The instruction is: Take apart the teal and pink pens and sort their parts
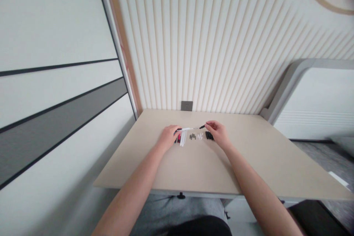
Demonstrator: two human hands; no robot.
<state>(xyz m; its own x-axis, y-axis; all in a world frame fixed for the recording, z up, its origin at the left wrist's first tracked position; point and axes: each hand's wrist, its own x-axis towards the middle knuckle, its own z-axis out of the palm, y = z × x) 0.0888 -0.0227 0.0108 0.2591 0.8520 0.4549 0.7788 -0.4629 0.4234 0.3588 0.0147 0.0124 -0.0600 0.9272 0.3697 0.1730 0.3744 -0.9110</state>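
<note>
Two bare hands above a beige table (pixel 243 162), lower centre of the frame, before a ribbed white wall (pixel 210 44)

Left hand (pixel 168 137) and right hand (pixel 217 133): fingers closed, gripping opposite ends of a slim white-and-black rod (pixel 189 128), held level just above the tabletop at frame centre. Beneath and between the hands lie, left to right, a red piece (pixel 178 139) partly hidden, white strips (pixel 182 138), small grey parts (pixel 192 136), small white parts (pixel 200 136) and black sticks (pixel 209 135)
</note>
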